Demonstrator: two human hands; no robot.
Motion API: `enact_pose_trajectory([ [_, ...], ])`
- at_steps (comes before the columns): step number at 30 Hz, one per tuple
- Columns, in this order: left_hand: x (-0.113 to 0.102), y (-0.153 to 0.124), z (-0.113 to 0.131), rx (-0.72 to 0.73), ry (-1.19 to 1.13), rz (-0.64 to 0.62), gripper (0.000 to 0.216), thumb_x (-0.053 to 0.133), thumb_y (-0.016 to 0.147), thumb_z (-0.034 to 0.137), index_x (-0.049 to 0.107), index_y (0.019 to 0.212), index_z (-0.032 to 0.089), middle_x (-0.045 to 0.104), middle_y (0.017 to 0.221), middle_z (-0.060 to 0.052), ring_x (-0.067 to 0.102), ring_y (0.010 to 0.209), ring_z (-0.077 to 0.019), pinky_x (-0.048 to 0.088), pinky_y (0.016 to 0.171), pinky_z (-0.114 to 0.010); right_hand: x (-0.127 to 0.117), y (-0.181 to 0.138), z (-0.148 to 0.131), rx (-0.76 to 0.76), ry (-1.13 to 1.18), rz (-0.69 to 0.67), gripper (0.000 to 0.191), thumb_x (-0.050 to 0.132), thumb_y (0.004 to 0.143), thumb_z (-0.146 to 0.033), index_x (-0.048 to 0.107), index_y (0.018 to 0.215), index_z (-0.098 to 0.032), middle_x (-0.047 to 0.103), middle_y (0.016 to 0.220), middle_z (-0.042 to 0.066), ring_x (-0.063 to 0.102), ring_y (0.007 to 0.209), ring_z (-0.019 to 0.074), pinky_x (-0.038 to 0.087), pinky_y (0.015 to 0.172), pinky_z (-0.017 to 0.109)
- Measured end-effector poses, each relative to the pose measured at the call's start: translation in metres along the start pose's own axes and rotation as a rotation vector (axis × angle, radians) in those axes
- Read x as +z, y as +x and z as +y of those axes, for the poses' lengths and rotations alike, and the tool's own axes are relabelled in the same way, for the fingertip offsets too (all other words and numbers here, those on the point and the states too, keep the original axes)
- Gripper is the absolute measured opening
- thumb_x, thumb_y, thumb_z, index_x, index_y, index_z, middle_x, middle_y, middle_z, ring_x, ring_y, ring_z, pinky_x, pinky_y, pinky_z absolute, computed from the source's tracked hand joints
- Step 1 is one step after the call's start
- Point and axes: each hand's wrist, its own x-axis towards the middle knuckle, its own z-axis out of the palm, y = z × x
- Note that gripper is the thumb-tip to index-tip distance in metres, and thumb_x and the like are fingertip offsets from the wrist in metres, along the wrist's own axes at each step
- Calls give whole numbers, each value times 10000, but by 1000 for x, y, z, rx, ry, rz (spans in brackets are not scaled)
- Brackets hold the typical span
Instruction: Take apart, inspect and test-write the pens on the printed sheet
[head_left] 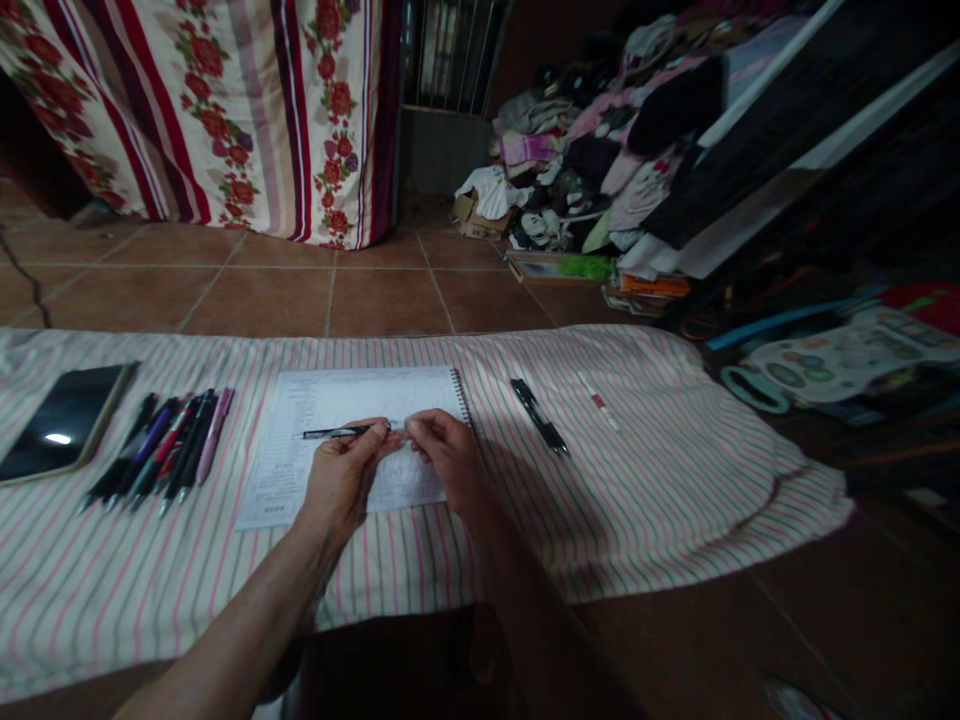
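My left hand [346, 470] pinches a black pen [330, 433] that lies level, its thin end pointing left. Close by on the right, my right hand [444, 447] has thumb and fingers pressed together at the pen's other end. A small clear piece seems to show between the two hands, too small to name. Below both hands lies a spiral notebook [300, 400] with printed and scribbled pages. Dark pens [538, 415] rest on the cloth to its right, and a white-and-red pen [598, 402] lies farther right.
Several pens [161, 450] lie side by side on the striped cloth [660, 470], left of the notebook. A phone or tablet [64, 420] sits at the far left. Beyond the table are a flowered curtain [262, 120], a tiled floor [382, 290] and a clothes heap [585, 150].
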Motion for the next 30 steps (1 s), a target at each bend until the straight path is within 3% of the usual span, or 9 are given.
enact_pose_trajectory([
  [6,-1,2,0,35,-14,5,57,656,665,35,656,716,61,679,631,-62,660,606,-127,549,668,-197,1,-3,-4,26,104,-33,315,618,694,-302,575,976,-167,596,675,-15,491,562,83,365,504,199],
  [12,0,0,1,16,-16,-3,45,654,669,37,655,707,59,672,617,-56,657,591,-124,549,653,-186,0,-3,-3,10,-32,18,297,555,747,-415,558,623,-145,545,553,-5,424,483,72,315,462,214],
  [19,-2,2,-1,25,-16,10,43,645,675,30,656,707,56,676,628,-60,658,592,-122,551,662,-188,1,1,1,4,100,3,169,621,669,-289,605,778,-161,574,603,-17,490,550,92,376,524,220],
  [24,-3,3,0,33,-25,-1,54,654,667,35,657,715,61,680,633,-57,660,600,-126,552,660,-191,1,-2,-3,20,135,-25,292,643,665,-291,584,930,-181,592,681,-21,505,576,90,391,534,216],
  [30,-1,1,-1,14,-7,-9,65,674,653,52,654,714,58,675,612,-61,658,592,-127,549,650,-187,0,-1,-2,14,-13,18,255,584,720,-398,581,691,-144,597,614,15,463,515,84,342,473,215],
])
